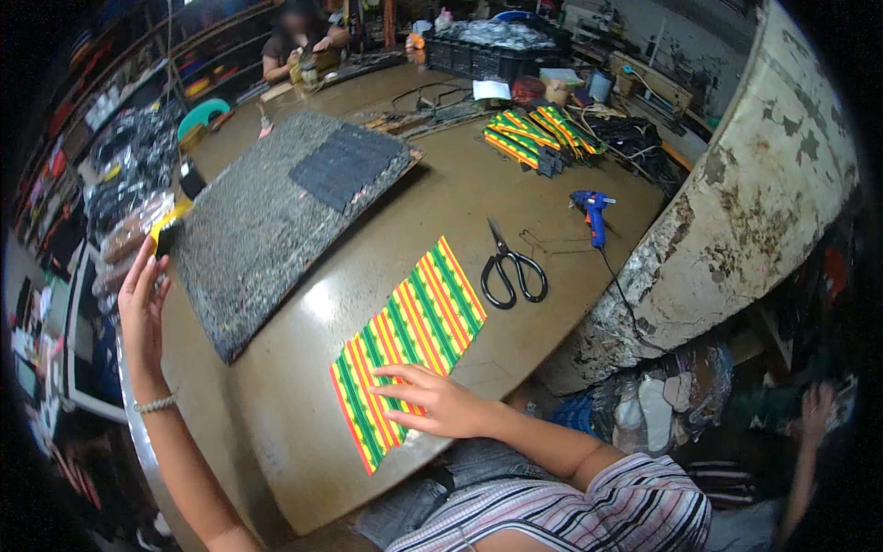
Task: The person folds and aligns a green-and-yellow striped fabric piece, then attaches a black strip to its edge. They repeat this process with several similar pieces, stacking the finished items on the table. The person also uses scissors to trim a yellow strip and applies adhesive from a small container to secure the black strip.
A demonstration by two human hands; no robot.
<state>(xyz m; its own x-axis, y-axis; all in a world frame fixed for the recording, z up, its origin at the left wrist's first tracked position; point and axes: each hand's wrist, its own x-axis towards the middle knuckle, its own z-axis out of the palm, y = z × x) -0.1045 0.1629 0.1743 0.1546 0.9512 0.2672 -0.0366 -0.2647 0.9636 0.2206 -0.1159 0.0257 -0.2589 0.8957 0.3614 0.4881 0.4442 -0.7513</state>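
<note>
A sheet with green, yellow and red stripes (405, 331) lies slantwise on the brown table in front of me. My right hand (428, 400) rests on its near end, fingers stretched out and holding nothing. Raised at the table's left side, my left hand (144, 290) has a small yellow piece (168, 219) with a dark underside at its fingertips; its exact kind is unclear. Just right of that hand is a grey, rough-surfaced board (248, 221) with a dark ribbed patch (349, 167) on top. Black-handled scissors (511, 273) lie beyond the sheet's right edge.
A blue glue gun (593, 213) with a trailing cord lies near the table's right edge, by a peeling white panel (727, 193). Striped pieces (543, 136) are piled farther back, before a black crate (497, 57). Another person (299, 46) works at the far end.
</note>
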